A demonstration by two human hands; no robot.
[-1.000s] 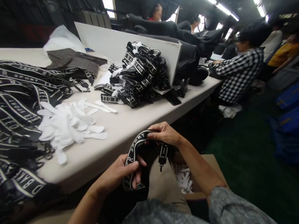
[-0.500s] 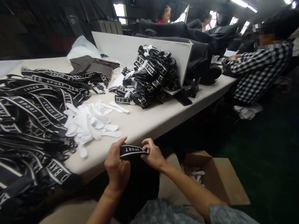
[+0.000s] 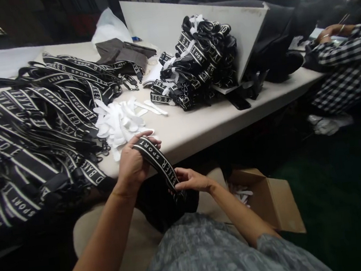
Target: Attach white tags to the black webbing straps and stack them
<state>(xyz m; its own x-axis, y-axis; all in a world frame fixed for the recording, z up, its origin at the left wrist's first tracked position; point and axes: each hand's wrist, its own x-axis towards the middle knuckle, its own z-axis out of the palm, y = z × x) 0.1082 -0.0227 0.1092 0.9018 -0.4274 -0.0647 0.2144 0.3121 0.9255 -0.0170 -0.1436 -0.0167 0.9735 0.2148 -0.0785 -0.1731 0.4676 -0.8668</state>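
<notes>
A black strap (image 3: 157, 159) with white lettering runs between my two hands, over my lap. My left hand (image 3: 134, 160) holds its upper end at the table edge, the strap looped over the fingers. Lower down, my right hand (image 3: 190, 180) grips the strap with thumb and fingers. Just beyond my left hand lies a pile of white strips (image 3: 122, 120). Many similar straps (image 3: 29, 122) are heaped on the left of the table. A stack of bundled straps (image 3: 196, 64), wrapped with white strips, stands further back.
A white board (image 3: 154, 19) leans behind the bundles on the table (image 3: 193, 129). A dark flat object (image 3: 237, 100) lies near the table edge. An open cardboard box (image 3: 282, 202) sits at the lower right. A person in a checked sleeve (image 3: 343, 51) works at the far right.
My left hand has moved up and left, and more of the strap now shows, slanting down to my right hand. The view has tilted down, with the table shifted right and upward.
</notes>
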